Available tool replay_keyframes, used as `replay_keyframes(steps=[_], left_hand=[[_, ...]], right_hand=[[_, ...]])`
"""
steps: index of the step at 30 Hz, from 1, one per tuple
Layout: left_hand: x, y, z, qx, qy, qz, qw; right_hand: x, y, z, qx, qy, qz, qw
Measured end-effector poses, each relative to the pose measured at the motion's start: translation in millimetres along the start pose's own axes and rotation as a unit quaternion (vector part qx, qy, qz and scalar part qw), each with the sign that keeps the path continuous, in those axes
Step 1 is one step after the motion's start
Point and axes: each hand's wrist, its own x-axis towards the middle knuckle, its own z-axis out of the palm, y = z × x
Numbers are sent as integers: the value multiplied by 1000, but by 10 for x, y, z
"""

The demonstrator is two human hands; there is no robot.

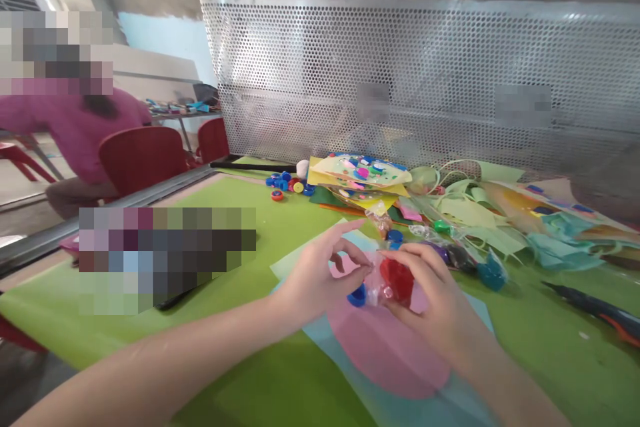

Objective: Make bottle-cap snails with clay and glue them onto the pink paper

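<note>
With the right hand (pixel 425 280), curled partway, gripped a small clear plastic packet with red contents (pixel 397 282) between thumb and fingers, right of the frame's centre, presumably to steady it. With the left hand (pixel 320 272), pinched at the packet's pale edge between thumb tip and a bent finger, one finger stretched out, likely to tension the wrapping. Had a round blue plastic lid or shallow tub (pixel 357 296) just below the left fingertips, contents unreadable. Saw a clear plastic bag of teal material (pixel 492 272) at mid-right, apparently wrapped against drying, and a clear bag of brownish material (pixel 382 224) just above centre. Saw loose blue, red and yellow round lids (pixel 284 181) clustered at upper centre, apparently out of the way.
</note>
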Motion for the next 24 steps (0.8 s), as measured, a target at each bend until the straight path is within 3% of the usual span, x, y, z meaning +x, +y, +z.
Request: replay_keyframes(steps=[7, 13, 18, 24], left_hand=[[16, 52, -18, 35, 28, -48, 998], [32, -4, -13, -63, 19, -136, 988], [37, -11, 30, -165, 30, -218, 961], [28, 7, 56, -197, 46, -247, 948]], right_hand=[[-9, -78, 24, 4, 20, -50, 999], [-4, -100, 55, -43, 54, -98, 993], [15, -124, 49, -115, 94, -149, 978], [7, -120, 55, -145, 96, -167, 970]])
